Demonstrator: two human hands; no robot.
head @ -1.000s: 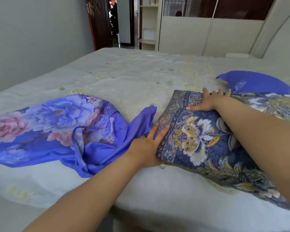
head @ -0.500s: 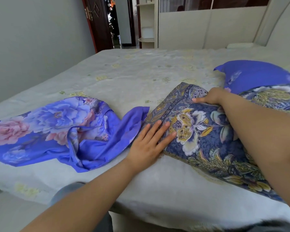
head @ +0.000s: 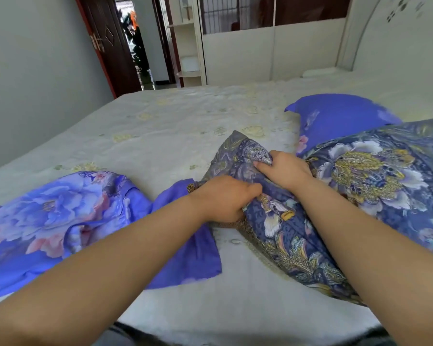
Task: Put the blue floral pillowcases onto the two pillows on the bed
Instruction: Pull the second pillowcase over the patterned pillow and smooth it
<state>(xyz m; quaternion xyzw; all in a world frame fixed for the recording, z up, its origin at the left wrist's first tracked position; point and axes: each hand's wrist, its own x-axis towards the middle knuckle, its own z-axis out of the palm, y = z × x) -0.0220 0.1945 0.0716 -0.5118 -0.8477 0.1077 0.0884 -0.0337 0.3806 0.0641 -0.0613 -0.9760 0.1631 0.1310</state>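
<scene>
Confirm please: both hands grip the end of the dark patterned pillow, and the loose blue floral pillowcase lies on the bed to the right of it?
Not quite. In the head view, both hands, left hand and right hand, do grip the dark patterned pillow, but the blue floral pillowcase lies left of it.

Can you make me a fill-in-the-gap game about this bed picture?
1. Both hands grip the dark patterned ____.
2. The empty blue floral pillowcase lies to the ____ of the left hand.
3. The right hand pinches a ____ of the dark fabric.
4. The brown door stands ____.

Missing words: pillow; left; corner; open
</scene>
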